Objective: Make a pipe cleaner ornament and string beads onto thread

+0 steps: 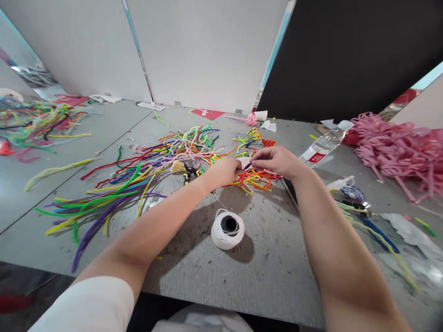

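Note:
Both hands meet over the middle of the table, fingers pinched. Between them runs a short purple pipe cleaner (247,166); my right hand (277,161) grips its right end. My left hand (224,171) is closed at the other end, its fingertips partly hidden. Below the hands lie short orange, yellow and red pipe cleaner pieces (258,180). A spool of white string (226,235) stands nearer me, a loose thread running up toward my left hand. Black and yellow pliers (190,174) rest left of my left hand.
Long colourful pipe cleaners (131,193) spread across the left of the table (194,272). At right lie a water bottle (323,146), a heap of pink ribbon (391,152) and a torn white sheet (411,233). Upright panels (207,50) close off the back.

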Available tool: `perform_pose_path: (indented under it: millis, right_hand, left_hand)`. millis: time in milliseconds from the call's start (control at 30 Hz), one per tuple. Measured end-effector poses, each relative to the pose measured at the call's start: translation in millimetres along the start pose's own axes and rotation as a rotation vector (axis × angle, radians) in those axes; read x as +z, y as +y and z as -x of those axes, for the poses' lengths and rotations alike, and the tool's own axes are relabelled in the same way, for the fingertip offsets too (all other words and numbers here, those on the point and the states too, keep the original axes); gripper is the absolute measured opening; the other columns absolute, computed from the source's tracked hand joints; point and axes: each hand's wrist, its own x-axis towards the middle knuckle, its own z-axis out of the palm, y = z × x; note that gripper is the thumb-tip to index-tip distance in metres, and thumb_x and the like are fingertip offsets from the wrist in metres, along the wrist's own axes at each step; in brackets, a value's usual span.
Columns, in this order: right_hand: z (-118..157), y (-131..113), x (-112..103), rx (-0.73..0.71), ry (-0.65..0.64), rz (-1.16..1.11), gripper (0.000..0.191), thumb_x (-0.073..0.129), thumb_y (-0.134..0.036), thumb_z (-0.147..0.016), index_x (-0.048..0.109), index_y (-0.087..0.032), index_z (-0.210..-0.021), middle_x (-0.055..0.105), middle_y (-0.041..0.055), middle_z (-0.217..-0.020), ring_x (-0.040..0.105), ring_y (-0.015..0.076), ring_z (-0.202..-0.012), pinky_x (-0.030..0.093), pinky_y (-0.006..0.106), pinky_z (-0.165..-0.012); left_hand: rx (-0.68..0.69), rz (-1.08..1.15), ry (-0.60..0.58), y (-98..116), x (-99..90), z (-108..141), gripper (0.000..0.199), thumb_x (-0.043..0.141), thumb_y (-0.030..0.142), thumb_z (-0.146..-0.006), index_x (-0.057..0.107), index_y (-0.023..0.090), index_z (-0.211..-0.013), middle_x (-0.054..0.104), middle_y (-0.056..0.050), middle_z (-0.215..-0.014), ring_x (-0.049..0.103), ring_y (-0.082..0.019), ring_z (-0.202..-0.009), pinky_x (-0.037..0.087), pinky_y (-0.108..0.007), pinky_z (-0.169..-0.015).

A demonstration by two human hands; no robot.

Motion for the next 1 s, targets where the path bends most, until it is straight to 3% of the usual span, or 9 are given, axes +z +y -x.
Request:
perform_pose_path:
  millis: [200,367,433,533,600,733,1000]
  right_hand:
    - [70,41,10,0.155,0.123,0.170,0.055,0.082,-0.074,-0.073,0.080,-0.021,-0.086,0.079,0.0075,-0.077,0.068,0.0215,-0.067,0.053,0.035,-0.065]
    - [109,59,31,0.119,0.128,0.364,0.041,0.073,-0.062,-0.089,0.071,-0.022,-0.079,0.070,0.0045,-0.070,0.062,0.0214,-0.065,0.048,0.035,-0.066]
    - [113,60,35,0.067,0.130,0.444,0.035,0.074,-0.054,-0.092,0.070,-0.023,-0.078,0.071,0.0063,-0.077,0.063,0.0243,-0.075,0.050,0.039,-0.076]
    - [113,59,39,-0.111,0.132,0.620,0.030,0.075,-0.051,-0.097,0.077,-0.022,-0.095,0.075,0.0149,-0.109,0.067,0.0333,-0.108,0.052,0.048,-0.099]
    - [111,58,41,-0.233,0.039,0.763,0.027,0.073,-0.048,-0.101,0.079,-0.022,-0.106,0.074,0.0164,-0.120,0.066,0.0352,-0.120,0.052,0.050,-0.106]
    - [107,56,44,-0.199,-0.184,0.874,0.023,0.060,-0.030,-0.109,0.079,-0.020,-0.100,0.076,0.0145,-0.109,0.070,0.0301,-0.105,0.054,0.044,-0.095]
    - [107,51,40,-0.086,-0.177,0.826,0.017,0.064,-0.026,-0.108,0.075,-0.020,-0.097,0.078,0.0125,-0.107,0.071,0.0283,-0.106,0.051,0.038,-0.092]
  left_hand:
    - [0.140,-0.141,-0.335,12,8.9,4,0.018,0.069,0.018,-0.093,0.086,0.015,-0.092,0.083,-0.012,-0.092,0.071,-0.024,-0.082,0.049,-0.031,-0.080]
    - [0.189,-0.249,-0.503,18,23.7,7,0.018,0.071,0.023,-0.094,0.088,0.017,-0.098,0.086,-0.011,-0.097,0.073,-0.022,-0.080,0.049,-0.031,-0.076]
    - [0.200,-0.286,-0.530,18,30.1,8,0.018,0.072,0.024,-0.095,0.088,0.017,-0.097,0.086,-0.012,-0.096,0.074,-0.023,-0.082,0.048,-0.031,-0.075]
    - [0.207,-0.322,-0.545,18,37.0,9,0.021,0.069,0.026,-0.097,0.088,0.018,-0.103,0.086,-0.011,-0.101,0.075,-0.023,-0.085,0.047,-0.031,-0.075]
    - [0.213,-0.337,-0.558,18,38.3,9,0.022,0.068,0.027,-0.098,0.087,0.019,-0.104,0.086,-0.010,-0.102,0.075,-0.023,-0.085,0.046,-0.031,-0.074]
    - [0.233,-0.361,-0.597,18,35.0,7,0.024,0.066,0.027,-0.099,0.086,0.017,-0.092,0.085,-0.010,-0.093,0.072,-0.021,-0.078,0.045,-0.030,-0.071]
    - [0.188,-0.375,-0.638,19,27.1,13,0.021,0.067,0.026,-0.097,0.086,0.019,-0.100,0.086,-0.008,-0.098,0.075,-0.020,-0.084,0.048,-0.029,-0.074]
